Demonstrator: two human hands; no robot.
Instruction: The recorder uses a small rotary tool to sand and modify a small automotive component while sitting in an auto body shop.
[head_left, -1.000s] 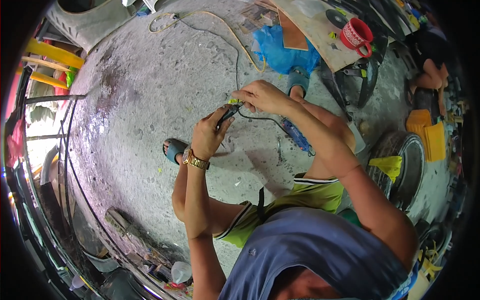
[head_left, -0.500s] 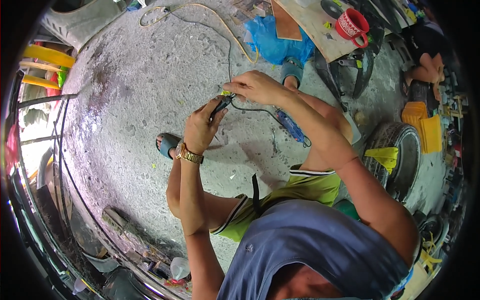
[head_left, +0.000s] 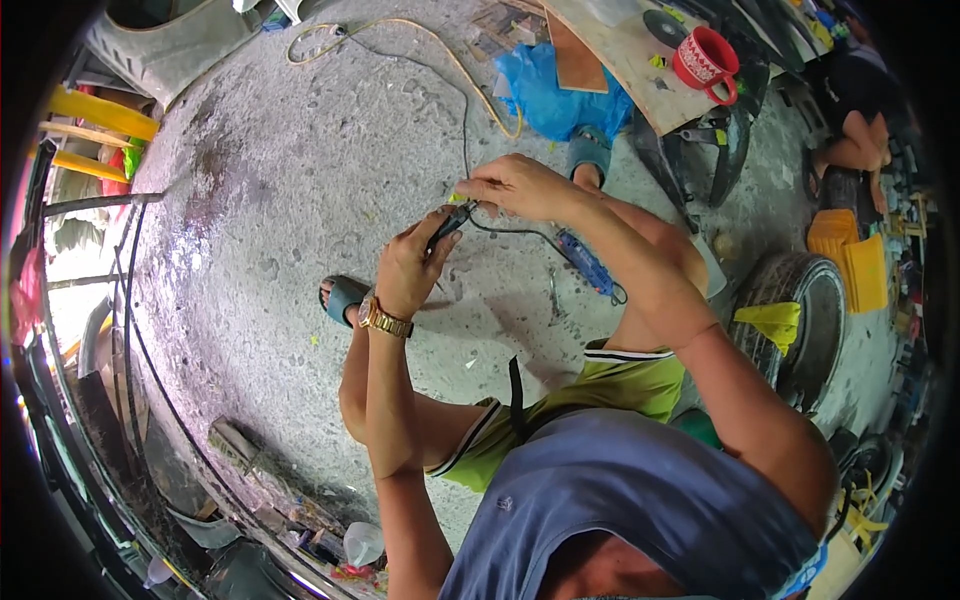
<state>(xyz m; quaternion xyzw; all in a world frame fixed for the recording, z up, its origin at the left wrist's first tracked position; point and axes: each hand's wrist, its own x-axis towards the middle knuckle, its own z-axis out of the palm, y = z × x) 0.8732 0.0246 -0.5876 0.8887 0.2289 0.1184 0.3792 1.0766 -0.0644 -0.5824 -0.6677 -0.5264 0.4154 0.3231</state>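
Observation:
My left hand (head_left: pixel 405 272) is wrapped round a slim black handpiece (head_left: pixel 448 228), its tip pointing up towards my right hand (head_left: pixel 528 187). The fingers of my right hand are closed on a small yellow-green piece (head_left: pixel 459 198), at the handpiece's tip. Exactly how the piece and the tip touch is too small to tell. A dark cable or shaft (head_left: pixel 520 232) runs from near my hands to a blue power tool (head_left: pixel 585 262) lying on the floor by my right leg.
A red mug (head_left: pixel 705 58) and a black disc (head_left: pixel 664 26) stand on a board (head_left: pixel 640 70) at the far right. A blue plastic bag (head_left: pixel 540 95) lies beside it. To the right are a tyre (head_left: pixel 835 330) and yellow pieces (head_left: pixel 850 260). Another person (head_left: pixel 860 100) sits beyond.
The whole view has shifted slightly. Both hands stay together at the handpiece's tip, and the fingers have moved only a little.

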